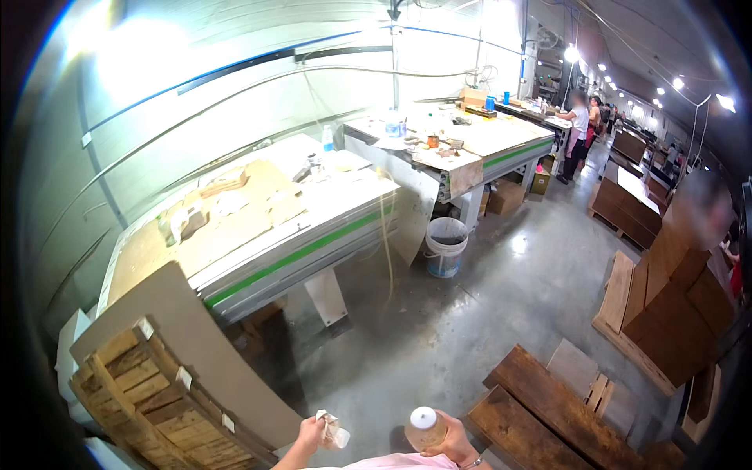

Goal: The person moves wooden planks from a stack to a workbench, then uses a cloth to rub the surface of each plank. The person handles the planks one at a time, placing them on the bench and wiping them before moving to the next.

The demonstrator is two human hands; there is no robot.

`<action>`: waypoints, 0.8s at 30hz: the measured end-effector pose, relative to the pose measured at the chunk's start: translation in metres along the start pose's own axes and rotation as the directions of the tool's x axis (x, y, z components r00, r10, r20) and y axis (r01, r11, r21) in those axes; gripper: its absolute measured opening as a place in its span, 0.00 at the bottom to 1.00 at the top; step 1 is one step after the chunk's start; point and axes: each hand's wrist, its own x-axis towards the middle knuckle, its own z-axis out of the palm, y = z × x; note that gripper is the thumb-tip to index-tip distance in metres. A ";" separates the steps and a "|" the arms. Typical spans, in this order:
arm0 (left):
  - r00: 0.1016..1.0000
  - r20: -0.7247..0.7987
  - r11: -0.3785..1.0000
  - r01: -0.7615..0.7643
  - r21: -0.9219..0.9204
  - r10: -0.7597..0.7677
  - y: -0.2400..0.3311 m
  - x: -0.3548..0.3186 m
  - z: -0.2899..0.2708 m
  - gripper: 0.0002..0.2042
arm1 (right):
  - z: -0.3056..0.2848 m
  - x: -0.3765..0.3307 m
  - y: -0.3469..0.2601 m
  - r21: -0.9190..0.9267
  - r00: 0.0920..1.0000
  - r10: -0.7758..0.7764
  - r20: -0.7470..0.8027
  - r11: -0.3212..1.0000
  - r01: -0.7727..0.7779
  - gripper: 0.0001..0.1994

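Note:
Low in the head view, my left hand [311,432] is closed on a crumpled white cloth [337,434], which sticks out past the fingers on the right. My right hand [454,440] is wrapped round a clear bottle [423,436] with a white cap, held upright; what looks like pale yellowish liquid shows through its wall. The two hands are apart, both in front of my body above the grey floor. Dark brown wooden boards [540,407] lie just to the right of my right hand.
Ahead on the left stands a workbench [345,188] with a green stripe, carrying cloths and small items. A second bench [509,133] is beyond it, with a white bucket [446,247] on the floor. A wooden pallet [157,392] leans at near left. Brown panel stacks [677,298] and people stand at right.

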 end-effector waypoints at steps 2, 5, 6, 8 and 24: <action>0.995 -0.042 0.990 0.095 0.105 -0.091 0.042 -0.027 -0.001 0.10 | 0.019 -0.004 -0.012 0.068 0.996 0.053 -0.070 0.997 -0.048 0.38; 0.999 -0.028 0.997 -0.030 0.065 0.032 0.155 0.067 0.137 0.08 | -0.091 0.124 -0.087 -0.059 0.991 -0.131 0.003 0.990 0.131 0.38; 0.990 0.029 0.988 -0.142 0.069 0.140 0.193 0.098 0.166 0.08 | -0.113 0.159 -0.116 -0.074 0.986 -0.162 0.033 0.984 0.164 0.37; 0.976 0.144 0.968 -0.188 0.168 0.164 0.202 0.138 0.199 0.09 | -0.141 0.184 -0.127 -0.034 0.985 -0.173 -0.005 0.984 0.173 0.37; 0.761 0.438 0.583 -0.648 0.489 0.479 0.537 0.453 0.510 0.17 | -0.366 0.430 -0.204 0.089 0.817 -0.056 -0.574 0.988 0.130 0.39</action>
